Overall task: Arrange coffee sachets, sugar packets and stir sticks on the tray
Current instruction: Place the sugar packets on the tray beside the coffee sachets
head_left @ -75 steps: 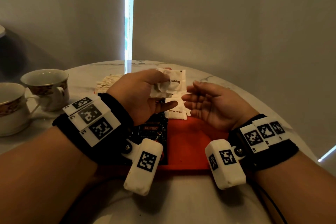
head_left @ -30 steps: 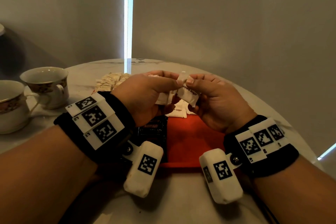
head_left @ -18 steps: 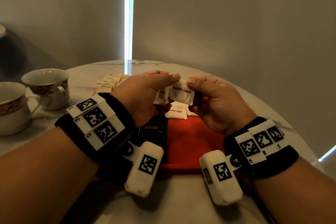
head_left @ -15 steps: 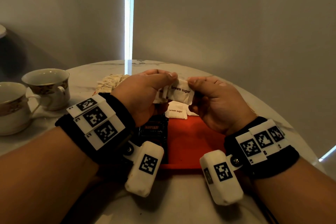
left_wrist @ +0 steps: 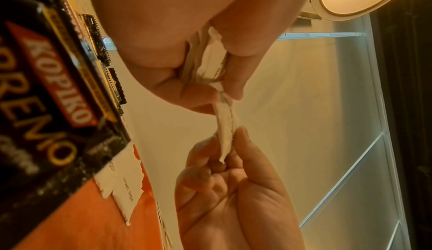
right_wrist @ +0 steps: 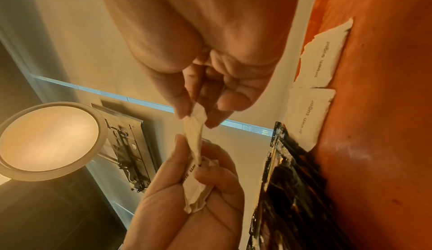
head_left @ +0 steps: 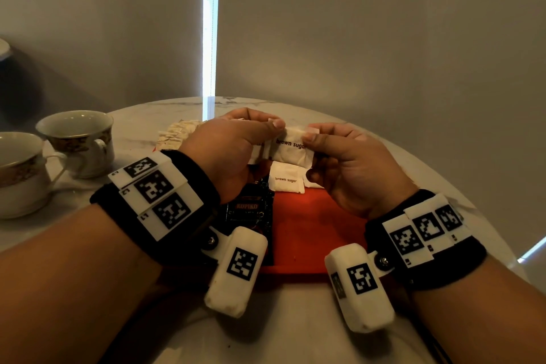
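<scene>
Above the far end of the red tray (head_left: 313,224), both hands hold one white brown sugar packet (head_left: 291,148) between them. My left hand (head_left: 270,139) pinches its left end and grips a few more sugar packets (right_wrist: 195,189) in the palm. My right hand (head_left: 310,146) pinches the right end (left_wrist: 225,133) between thumb and fingers. Two brown sugar packets (right_wrist: 320,59) (right_wrist: 308,111) lie side by side at the tray's far edge. Black Kopiko coffee sachets (head_left: 248,210) lie on the tray's left part, partly hidden under my left wrist.
Two gold-rimmed teacups (head_left: 79,142) (head_left: 17,171) stand at the left on the round marble table (head_left: 141,124). A pale pile of paper-wrapped items (head_left: 177,134) lies beyond my left hand. A grey wall stands close behind the table.
My right hand, open 2.5 s ago, has come in and pinched one packet from my left hand's bunch. The packet has turned flat, label towards me. Little has moved in the last half second.
</scene>
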`<act>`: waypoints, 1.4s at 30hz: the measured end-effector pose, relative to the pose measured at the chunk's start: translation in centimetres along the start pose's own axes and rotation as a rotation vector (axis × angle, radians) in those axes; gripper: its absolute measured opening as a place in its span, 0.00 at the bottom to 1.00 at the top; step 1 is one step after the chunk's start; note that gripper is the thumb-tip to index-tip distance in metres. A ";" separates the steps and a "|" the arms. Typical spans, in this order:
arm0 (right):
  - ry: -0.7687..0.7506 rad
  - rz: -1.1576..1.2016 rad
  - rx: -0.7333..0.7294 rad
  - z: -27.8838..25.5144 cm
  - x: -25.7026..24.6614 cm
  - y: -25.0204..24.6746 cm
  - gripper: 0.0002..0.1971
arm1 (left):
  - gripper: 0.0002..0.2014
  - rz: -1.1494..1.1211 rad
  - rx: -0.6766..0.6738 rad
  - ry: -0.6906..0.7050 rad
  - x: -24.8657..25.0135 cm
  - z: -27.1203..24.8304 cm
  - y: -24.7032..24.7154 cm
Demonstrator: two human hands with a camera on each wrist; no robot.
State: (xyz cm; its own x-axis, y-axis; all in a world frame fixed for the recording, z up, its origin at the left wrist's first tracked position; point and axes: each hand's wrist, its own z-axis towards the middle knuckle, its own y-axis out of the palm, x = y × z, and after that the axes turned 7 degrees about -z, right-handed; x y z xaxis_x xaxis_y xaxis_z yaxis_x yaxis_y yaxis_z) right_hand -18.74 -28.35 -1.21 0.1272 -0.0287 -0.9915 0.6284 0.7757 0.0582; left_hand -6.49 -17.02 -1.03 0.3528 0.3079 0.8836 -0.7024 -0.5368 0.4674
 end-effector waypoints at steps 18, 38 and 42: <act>0.142 0.069 0.298 3.4 0.9 -6.1 0.07 | 0.03 0.009 0.021 -0.020 0.1 0.6 -0.7; 0.530 -0.268 0.156 4.1 3.4 -7.6 0.11 | 0.05 -0.015 0.025 -0.071 0.2 0.4 -0.5; 0.513 -0.289 0.186 3.9 3.3 -7.5 0.09 | 0.11 -0.077 0.033 -0.105 0.2 0.2 -0.4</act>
State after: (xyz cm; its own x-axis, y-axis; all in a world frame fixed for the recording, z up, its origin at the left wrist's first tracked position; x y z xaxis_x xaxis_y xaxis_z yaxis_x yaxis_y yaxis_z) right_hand -20.00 -36.73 -4.45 -0.4247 0.1218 -0.8971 0.7114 0.6578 -0.2475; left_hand -5.98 -16.90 -1.02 0.4688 0.2663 0.8422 -0.6506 -0.5408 0.5331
